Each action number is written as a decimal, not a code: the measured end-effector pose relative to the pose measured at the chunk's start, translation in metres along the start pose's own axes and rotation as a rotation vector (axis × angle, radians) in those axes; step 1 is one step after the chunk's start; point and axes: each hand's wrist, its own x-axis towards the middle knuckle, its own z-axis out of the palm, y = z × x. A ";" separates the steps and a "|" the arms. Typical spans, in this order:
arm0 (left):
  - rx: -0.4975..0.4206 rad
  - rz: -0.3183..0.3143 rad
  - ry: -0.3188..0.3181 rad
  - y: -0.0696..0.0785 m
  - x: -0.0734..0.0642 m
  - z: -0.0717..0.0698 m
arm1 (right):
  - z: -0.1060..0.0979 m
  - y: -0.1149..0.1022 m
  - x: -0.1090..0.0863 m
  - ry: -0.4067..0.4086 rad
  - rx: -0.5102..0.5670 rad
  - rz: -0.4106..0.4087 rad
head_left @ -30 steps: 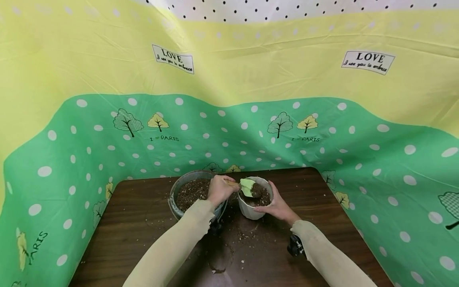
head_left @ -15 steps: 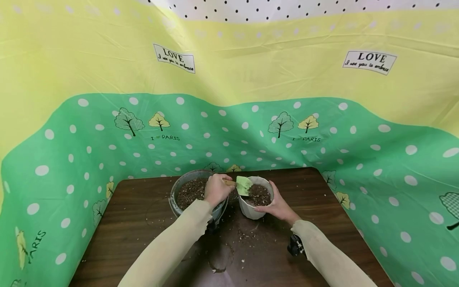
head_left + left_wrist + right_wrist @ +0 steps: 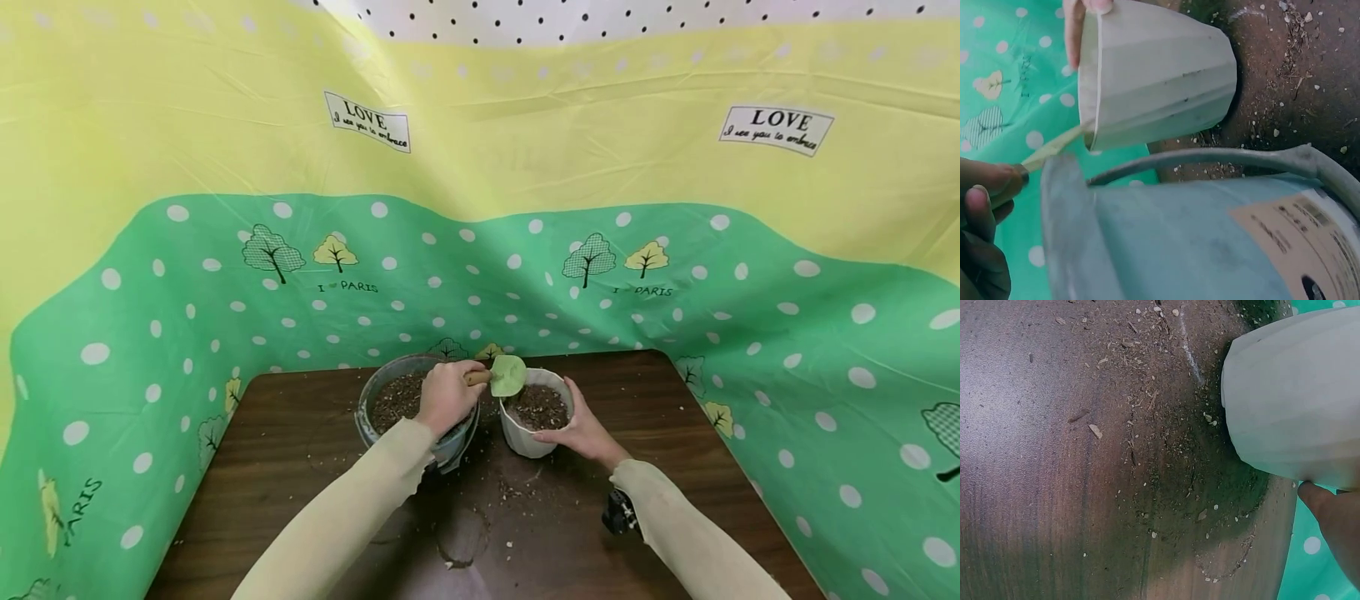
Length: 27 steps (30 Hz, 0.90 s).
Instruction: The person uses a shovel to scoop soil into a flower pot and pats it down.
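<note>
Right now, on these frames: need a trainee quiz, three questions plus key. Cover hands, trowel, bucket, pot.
1. Which hand holds the green trowel?
A) left B) right C) neither
2. True or false: no hand touches the white pot.
3. Fill in: the white pot and the blue-grey bucket both contain dark ____.

Key:
1. A: the left hand, by the wooden handle.
2. False: the right hand grips it.
3. Soil.
</note>
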 end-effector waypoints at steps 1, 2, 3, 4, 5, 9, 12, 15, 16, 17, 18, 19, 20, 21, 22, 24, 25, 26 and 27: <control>-0.011 -0.010 0.007 -0.002 0.000 -0.003 | 0.001 0.000 0.000 0.001 -0.005 -0.002; -0.021 -0.020 0.012 -0.003 -0.001 -0.006 | 0.001 0.000 0.000 0.005 -0.010 -0.004; -0.030 -0.030 0.019 -0.005 -0.001 -0.009 | 0.001 0.000 0.000 0.008 -0.017 -0.004; -0.039 -0.041 0.021 -0.007 -0.002 -0.012 | 0.001 0.001 0.001 0.014 -0.025 -0.004; -0.052 -0.051 0.024 -0.009 -0.002 -0.015 | 0.001 0.001 0.001 0.017 -0.037 -0.003; -0.082 -0.086 0.037 -0.017 -0.003 -0.026 | -0.001 0.003 0.002 0.041 -0.094 -0.009; -0.112 -0.113 0.050 -0.025 -0.004 -0.034 | -0.004 0.004 0.002 0.060 -0.127 -0.018; -0.174 -0.166 0.053 -0.034 -0.006 -0.041 | -0.012 0.006 0.000 0.085 -0.141 -0.017; -0.196 -0.190 0.055 -0.037 -0.008 -0.044 | -0.015 0.007 -0.001 0.093 -0.141 -0.013; -0.217 -0.210 0.058 -0.040 -0.009 -0.047 | -0.018 0.008 -0.002 0.100 -0.146 -0.011; -0.242 -0.231 0.064 -0.044 -0.011 -0.051 | -0.021 0.009 -0.003 0.107 -0.150 -0.004; -0.264 -0.247 0.072 -0.048 -0.012 -0.055 | -0.025 0.010 -0.004 0.113 -0.155 0.001; -0.286 -0.259 0.081 -0.052 -0.014 -0.059 | -0.028 0.012 -0.005 0.118 -0.160 0.008; -0.307 -0.268 0.090 -0.055 -0.015 -0.064 | -0.031 0.013 -0.006 0.122 -0.166 0.014; -0.315 -0.269 0.100 -0.060 -0.017 -0.070 | -0.035 0.014 -0.008 0.126 -0.167 0.019; -0.317 -0.267 0.120 -0.069 -0.019 -0.080 | -0.040 0.016 -0.010 0.133 -0.172 0.030; -0.313 -0.266 0.126 -0.073 -0.021 -0.086 | -0.043 0.018 -0.012 0.135 -0.176 0.031; -0.304 -0.268 0.132 -0.077 -0.022 -0.091 | -0.045 0.019 -0.013 0.134 -0.183 0.032; -0.289 -0.267 0.138 -0.081 -0.024 -0.096 | -0.047 0.020 -0.013 0.131 -0.192 0.032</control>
